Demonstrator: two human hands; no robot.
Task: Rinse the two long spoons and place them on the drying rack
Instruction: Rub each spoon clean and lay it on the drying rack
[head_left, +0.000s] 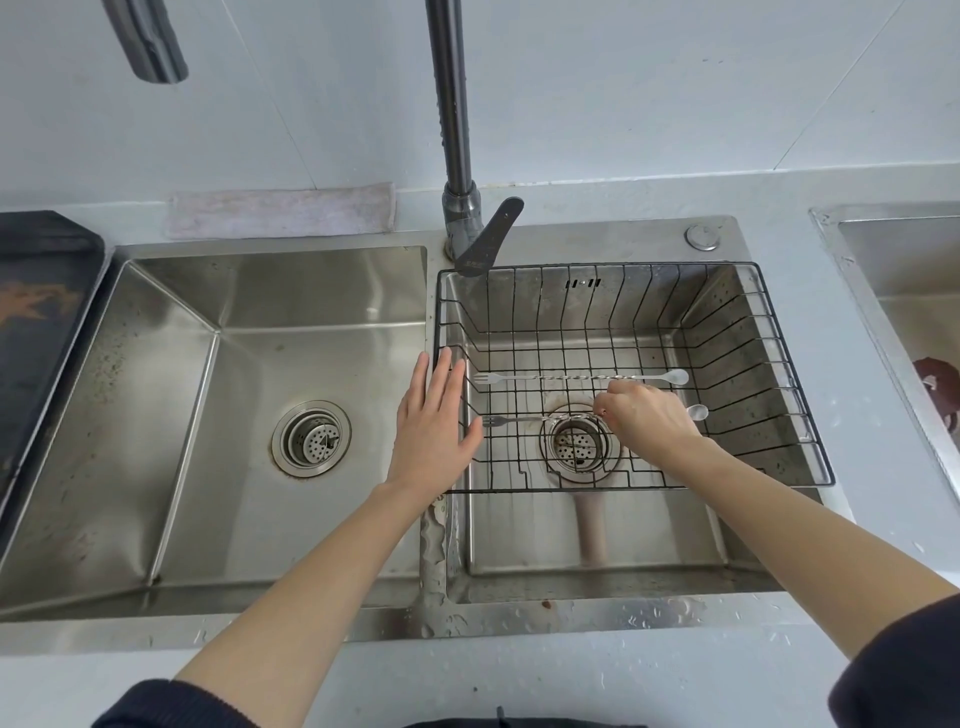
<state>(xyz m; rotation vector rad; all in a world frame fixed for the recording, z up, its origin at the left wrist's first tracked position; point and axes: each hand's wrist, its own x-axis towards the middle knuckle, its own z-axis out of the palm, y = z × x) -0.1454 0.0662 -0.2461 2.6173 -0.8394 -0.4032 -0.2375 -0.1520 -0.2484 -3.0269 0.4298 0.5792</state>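
Looking left to right: a double steel sink seen from above, with two bare forearms reaching in.
Dark tray (41, 291): lies on the counter at the far left, beside the left basin.
Left basin (156, 415): steel, with a round strainer (310, 439) in its floor.
Cloth (280, 213): a pale strip lying flat on the counter behind the left basin.
Left hand (434, 431): flat, fingers straight and together, holding nothing; it lies over the divider between the basins, fingertips at the left edge of the rack.
Tap (457, 156): a dark upright pipe rising behind the divider, its lever (493, 234) angled toward the right basin.
Drying rack (727, 322): a black wire basket sitting across the right basin (597, 540); the basin's drain (576, 441) shows through the wires.
Far spoon (582, 377): lies across the rack floor, fork end to the left, bowl to the right, free of both hands.
Near spoon (535, 418): lies roughly parallel to the far one and closer to the person, fork end left, bowl poking out to the right of the right hand.
Right hand (649, 415): knuckles up inside the rack, fingers curled and pinching the twisted stem of the near spoon.
Second sink (904, 260): partly in view at the far right edge.
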